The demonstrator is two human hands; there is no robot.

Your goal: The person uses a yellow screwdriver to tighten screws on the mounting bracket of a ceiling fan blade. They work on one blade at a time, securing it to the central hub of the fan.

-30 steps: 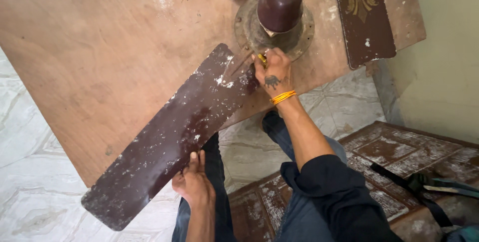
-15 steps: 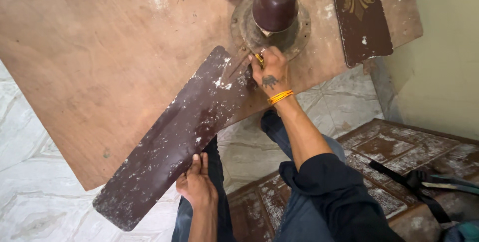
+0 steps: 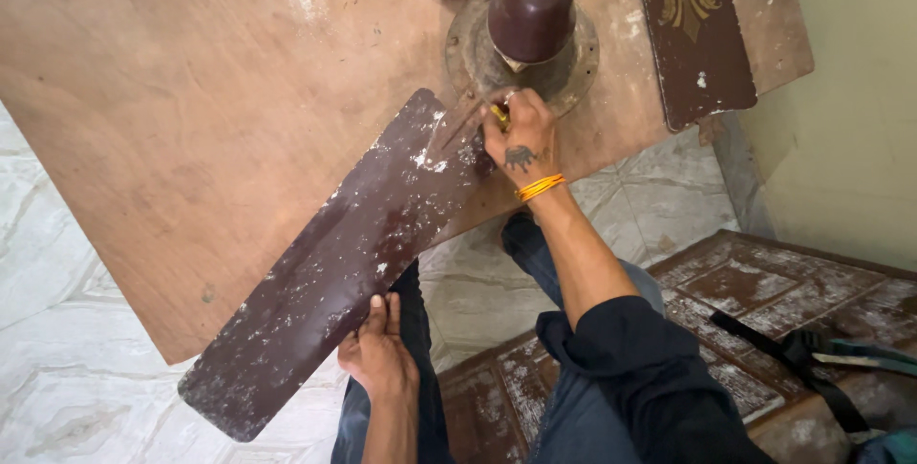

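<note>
Fan blade swung slightly; my left hand steadies its edge, right hand stays clamped on yellow tool at hub.

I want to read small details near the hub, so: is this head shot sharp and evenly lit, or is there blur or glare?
Head view: soft, even light, no glare; fan blade and right hand are sharp; only faint shadows beneath them.

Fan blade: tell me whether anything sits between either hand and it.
Nothing visible does. The left hand already rests its fingers on the edge of the brown fan blade near its outer end. The right hand is at the blade's inner end beside the fan motor hub, pinching a small yellow object there.
</note>
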